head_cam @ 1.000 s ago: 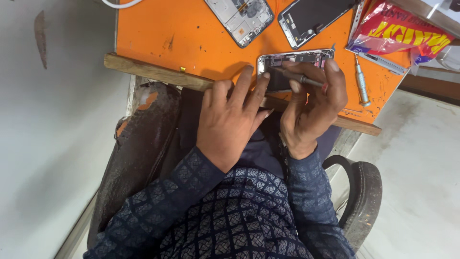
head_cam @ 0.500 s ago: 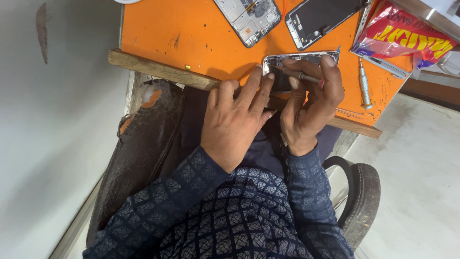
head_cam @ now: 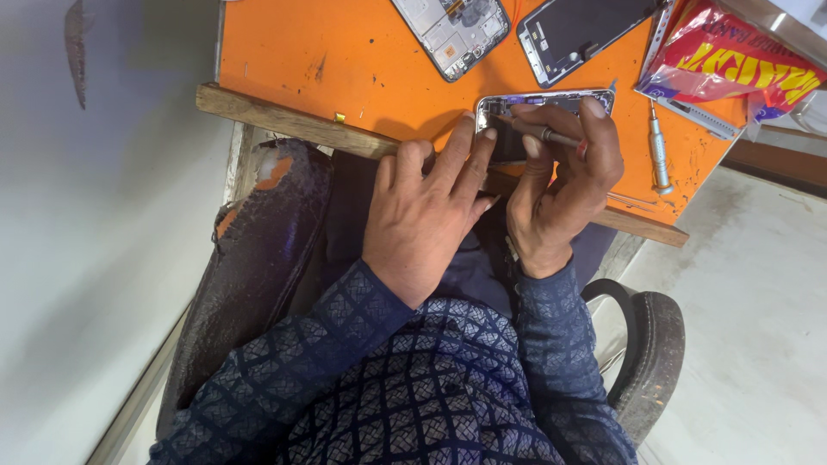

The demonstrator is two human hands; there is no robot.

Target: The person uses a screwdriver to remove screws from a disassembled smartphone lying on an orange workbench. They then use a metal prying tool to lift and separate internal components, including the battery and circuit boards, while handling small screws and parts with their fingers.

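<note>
Compared with a second ago, the left hand (head_cam: 426,220) now lies a little further up over the opened phone (head_cam: 544,116), its fingertips resting on the phone's near left corner. The right hand (head_cam: 564,185) has tilted the thin screwdriver (head_cam: 541,132) flatter, its tip now pointing at the phone's left end. The phone itself sits slightly further right along the table edge.

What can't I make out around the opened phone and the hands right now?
Head view only:
- Opened phone: lower half hidden by both hands.
- Screwdriver tip: too small to see where it sits; right hand covers the handle.
- Left hand fingertips: contact with the phone unclear.
- Two other phone parts: cut off by the top edge.
</note>
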